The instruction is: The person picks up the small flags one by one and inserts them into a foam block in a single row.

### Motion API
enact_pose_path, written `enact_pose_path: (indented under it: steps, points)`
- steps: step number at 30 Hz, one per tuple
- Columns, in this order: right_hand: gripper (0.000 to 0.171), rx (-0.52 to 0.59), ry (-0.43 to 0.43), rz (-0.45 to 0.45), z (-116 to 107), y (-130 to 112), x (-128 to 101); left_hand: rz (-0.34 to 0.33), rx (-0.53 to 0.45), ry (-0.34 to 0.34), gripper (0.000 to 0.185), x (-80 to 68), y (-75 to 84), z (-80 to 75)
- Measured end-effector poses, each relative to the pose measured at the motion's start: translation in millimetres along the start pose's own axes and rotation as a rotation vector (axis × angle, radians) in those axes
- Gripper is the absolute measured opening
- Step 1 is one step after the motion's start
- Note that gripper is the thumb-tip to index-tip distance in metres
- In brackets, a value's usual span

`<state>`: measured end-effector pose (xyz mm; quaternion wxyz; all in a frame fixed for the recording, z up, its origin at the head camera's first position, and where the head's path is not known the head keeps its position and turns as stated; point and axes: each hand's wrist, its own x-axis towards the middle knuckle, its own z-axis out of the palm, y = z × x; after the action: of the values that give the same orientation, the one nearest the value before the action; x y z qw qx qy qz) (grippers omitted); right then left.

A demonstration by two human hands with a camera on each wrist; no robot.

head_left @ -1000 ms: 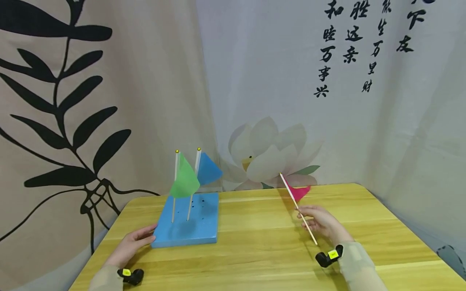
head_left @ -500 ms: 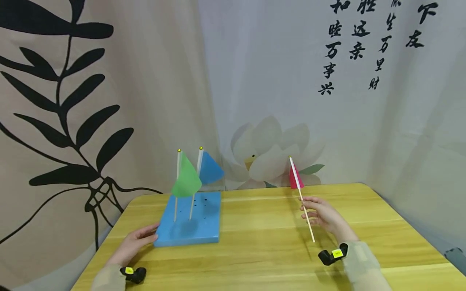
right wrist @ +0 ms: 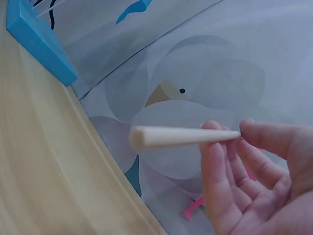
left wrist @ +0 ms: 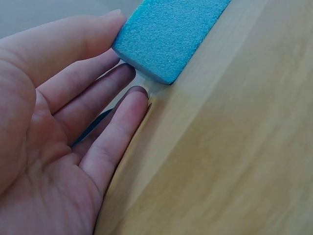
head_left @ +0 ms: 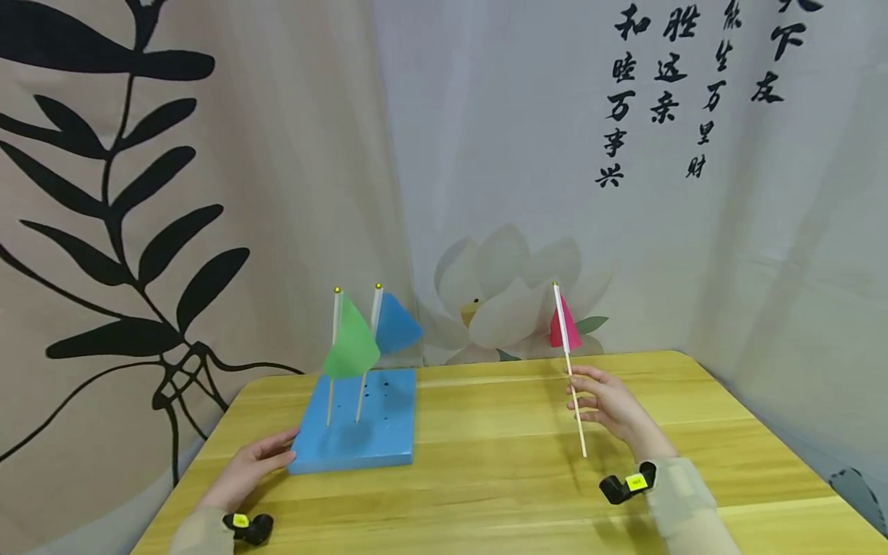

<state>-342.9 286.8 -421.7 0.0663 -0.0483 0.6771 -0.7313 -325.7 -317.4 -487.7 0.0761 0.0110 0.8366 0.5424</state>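
I had the right hand (head_left: 610,405) pinching the red flag (head_left: 567,351) near upright; block (head_left: 361,432) lay toward the bench's left edge, left hand (head_left: 253,466) flat against it.

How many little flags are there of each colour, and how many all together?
Green flag: 1, standing in the blue foam block.
Blue flag: 1, standing in the same block.
Pink flag: 1, its stick pinched in the right hand.
Total: 3 flags.
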Motion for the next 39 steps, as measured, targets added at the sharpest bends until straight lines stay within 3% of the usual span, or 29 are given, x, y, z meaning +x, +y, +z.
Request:
enact_pose_path:
  steps: [12, 25, 39]
  points:
    - [0.015, 0.01, -0.016, -0.052, 15, -11, 7, 0.001, -0.008, 0.009, 0.068, -1.2, -1.4, 0.1]
    - [0.035, -0.068, 0.067, -0.151, 70, -12, 31, 0.002, 0.016, 0.01, 0.07, -1.8, -0.4, -0.7]
    - [0.022, -0.005, 0.131, -0.255, 121, -1, 56, 0.013, 0.013, 0.028, 0.069, -1.3, 0.1, 1.3]
